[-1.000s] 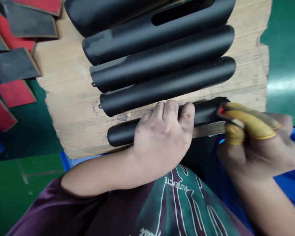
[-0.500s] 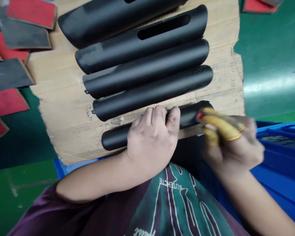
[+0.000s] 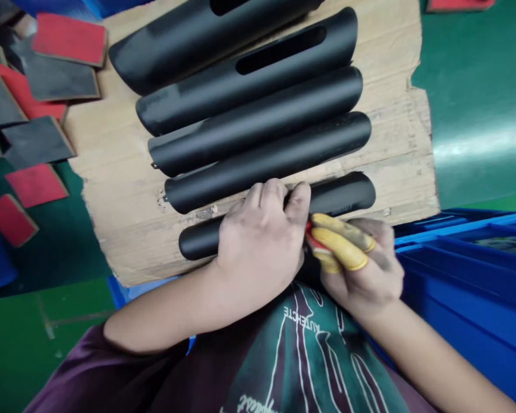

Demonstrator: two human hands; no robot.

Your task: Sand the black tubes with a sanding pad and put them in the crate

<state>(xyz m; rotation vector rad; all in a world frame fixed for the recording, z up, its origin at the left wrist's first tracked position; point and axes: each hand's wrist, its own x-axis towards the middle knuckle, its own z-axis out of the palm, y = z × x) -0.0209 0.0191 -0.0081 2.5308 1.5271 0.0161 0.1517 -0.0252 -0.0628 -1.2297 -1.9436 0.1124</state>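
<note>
"So, in the head view, where's the piece being worked on?"

"The near black piece (image 3: pixel 341 195)? It lies along the near edge of the cardboard sheet (image 3: pixel 112 218), rounded side up."

"And the left hand (image 3: pixel 262 238)?"

"Right over that piece, by the middle of the sheet's near edge. Its grip is closed on the piece, fingers bent over the far side."

"The right hand (image 3: pixel 355 255) wears yellow finger covers (image 3: pixel 341 246), I see."

"Yes, and it's just off the sheet's near edge, right beside the left hand. Its grip is pinched round a small red-edged pad (image 3: pixel 320 246). Most of the pad is hidden, and I can't tell whether it touches the piece."

"What else is on the cardboard?"

"Four more black pieces (image 3: pixel 258 120), slanting in a row from its middle to its far edge. The two farthest have long slots."

"And around it?"

"Red pads (image 3: pixel 69 39) and grey pads (image 3: pixel 40 140) are heaped at the sheet's left edge, some overlapping it. The green worktop (image 3: pixel 477 103) shows past its right edge, and a blue crate (image 3: pixel 468 298) sits off its near right corner."
</note>
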